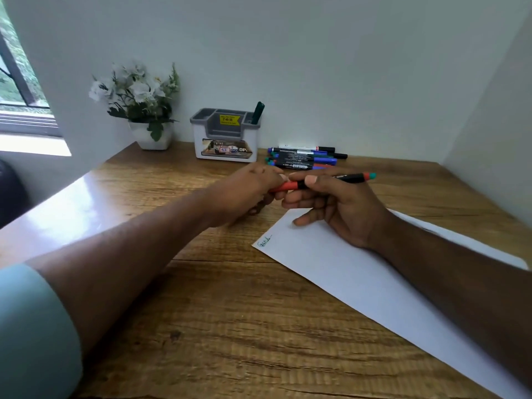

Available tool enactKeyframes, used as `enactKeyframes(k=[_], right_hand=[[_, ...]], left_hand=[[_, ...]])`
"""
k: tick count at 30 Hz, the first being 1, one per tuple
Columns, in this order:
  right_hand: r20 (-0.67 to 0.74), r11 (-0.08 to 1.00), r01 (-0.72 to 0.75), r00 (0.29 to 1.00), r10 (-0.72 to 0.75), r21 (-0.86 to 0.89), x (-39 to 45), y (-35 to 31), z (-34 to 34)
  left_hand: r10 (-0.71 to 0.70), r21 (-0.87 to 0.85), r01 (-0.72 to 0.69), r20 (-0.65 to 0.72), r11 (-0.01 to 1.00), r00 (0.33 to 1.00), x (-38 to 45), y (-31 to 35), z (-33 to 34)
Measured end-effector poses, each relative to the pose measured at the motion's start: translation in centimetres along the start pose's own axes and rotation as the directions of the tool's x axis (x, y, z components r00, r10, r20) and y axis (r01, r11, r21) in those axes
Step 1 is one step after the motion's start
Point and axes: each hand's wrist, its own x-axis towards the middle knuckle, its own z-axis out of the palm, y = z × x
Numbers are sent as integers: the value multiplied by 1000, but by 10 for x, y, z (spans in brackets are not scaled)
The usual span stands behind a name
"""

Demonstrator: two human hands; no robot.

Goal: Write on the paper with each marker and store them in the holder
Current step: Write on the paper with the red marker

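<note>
A red marker (349, 178) with a black barrel lies level between both hands, above the paper's far corner. My left hand (247, 191) grips its red cap end; my right hand (336, 205) pinches the barrel. The white paper (359, 280) lies slanted on the wooden desk, with a small green scribble (264, 241) at its near-left corner. The grey and white holder (226, 136) stands at the back wall with one green marker (257, 113) upright in its right slot. A pile of several markers (305, 156) lies on the desk just right of the holder.
A white pot of white flowers (138, 108) stands at the back left, beside a window (20, 82). White walls close the desk at the back and right. Wooden desk surface (216, 326) stretches toward me.
</note>
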Motion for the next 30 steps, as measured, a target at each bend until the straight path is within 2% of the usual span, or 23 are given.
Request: enactKeyframes(k=[2,5,8,11,14,20,25,30], right_hand=[[-26,999,-1,1000,2,32,1,0,1],[-160,987,23,987,3,162,0,-3,-6],[-187,984,13,982,21,179,-1,-6,-11],[-197,996,42,980,-25,82,1,-4,-9],[-182,995,81,979,-89,-52,2,-4,-7],[-12,965,47,999,-51,-258,0,-7,2],[28,949,-21,999,31,-315,0,-3,1],[40,915,-12,999,31,-403,0,-1,0]], left_hand=[[2,23,-2,-31,1000,1000,2,0,0],[-21,16,23,-132,1000,991,-4,-4,-15],[12,190,27,-198,981,980,-14,-12,-32],[-6,347,45,-111,937,994,-17,-14,-33],[2,392,-13,26,920,1000,-18,-11,-32],[-106,528,-9,187,849,977,-18,-5,-35],[-108,492,0,191,870,976,-14,-7,-35],[-146,529,20,197,849,969,-11,-8,-33]])
